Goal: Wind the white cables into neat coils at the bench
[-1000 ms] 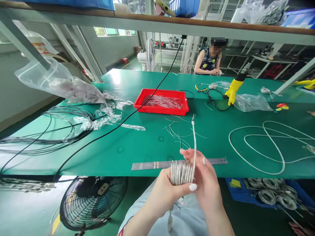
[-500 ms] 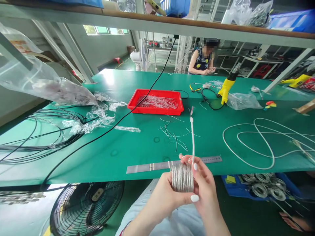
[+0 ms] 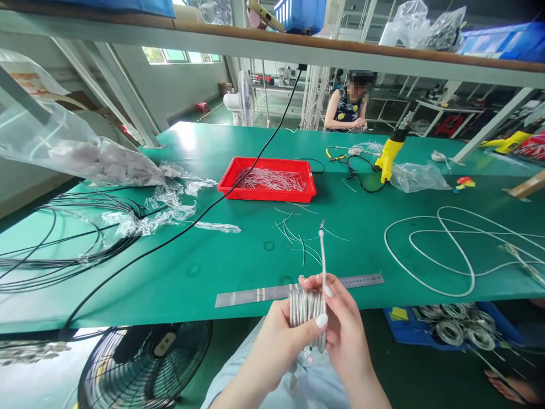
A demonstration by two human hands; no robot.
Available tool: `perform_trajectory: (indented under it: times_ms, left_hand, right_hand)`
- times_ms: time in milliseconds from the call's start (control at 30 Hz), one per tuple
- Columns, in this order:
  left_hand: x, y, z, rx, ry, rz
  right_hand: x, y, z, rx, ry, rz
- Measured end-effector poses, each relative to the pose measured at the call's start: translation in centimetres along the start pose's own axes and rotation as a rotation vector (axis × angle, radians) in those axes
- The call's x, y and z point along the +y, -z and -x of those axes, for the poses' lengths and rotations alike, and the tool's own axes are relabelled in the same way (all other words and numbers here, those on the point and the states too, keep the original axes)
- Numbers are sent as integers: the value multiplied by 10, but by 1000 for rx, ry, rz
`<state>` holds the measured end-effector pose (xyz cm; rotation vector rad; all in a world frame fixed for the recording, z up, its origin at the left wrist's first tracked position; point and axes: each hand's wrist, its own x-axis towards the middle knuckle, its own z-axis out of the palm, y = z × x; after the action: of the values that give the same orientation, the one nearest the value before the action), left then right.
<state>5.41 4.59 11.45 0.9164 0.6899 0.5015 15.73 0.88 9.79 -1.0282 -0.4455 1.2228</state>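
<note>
Subject's left hand [image 3: 279, 341] and right hand [image 3: 347, 326] are both closed on a coiled braided silver cable [image 3: 304, 307], held above the lap, free end rising toward 12 o'clock. A steel ruler [image 3: 255, 295] lies just beyond on the green bench mat [image 3: 204, 284]; a red tray [image 3: 266, 196] sits farther out at 12 o'clock.

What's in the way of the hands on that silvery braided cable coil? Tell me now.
Nothing visible: the left hand and the right hand are both directly on the silvery braided cable coil, with nothing between them and it.
</note>
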Motion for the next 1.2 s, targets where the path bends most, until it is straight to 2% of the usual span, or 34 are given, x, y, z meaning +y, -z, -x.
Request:
perform_trajectory:
  times_ms: [133, 233, 433, 533, 600, 667, 767, 867, 933, 1067, 1200]
  left_hand:
    - [3, 4, -4, -59, 50, 75]
    - [9, 11, -7, -119, 23, 61]
    - [17, 19, -12, -154, 47, -41]
    - [15, 24, -10, -203, 64, 24]
    - [14, 31, -7, -184, 50, 110]
    - [15, 42, -1, -79, -20, 198]
    - [19, 63, 10, 160, -136, 312]
    - [22, 82, 23, 321, -192, 397]
    - [21, 89, 31, 372, -207, 432]
    - [13, 95, 40, 415, -221, 485]
    - [5, 97, 44, 425, -243, 468]
  right_hand:
    - [-12, -10, -5, 38, -50, 172]
    - [-20, -12, -12, -8, -65, 225]
    - [-23, -1, -25, -122, -170, -30]
    - [-16, 1, -27, -161, -224, -130]
    - [-10, 6, -30, -153, -207, -98]
    - [-3, 16, -36, -66, -118, 135]
    - [5, 37, -52, 65, 90, 777]
    - [13, 48, -70, 81, 194, 1263]
    - [21, 43, -79, 114, 196, 1465]
    - [36, 16, -87, 200, 251, 1832]
    - [48, -2, -89, 210, 298, 1942]
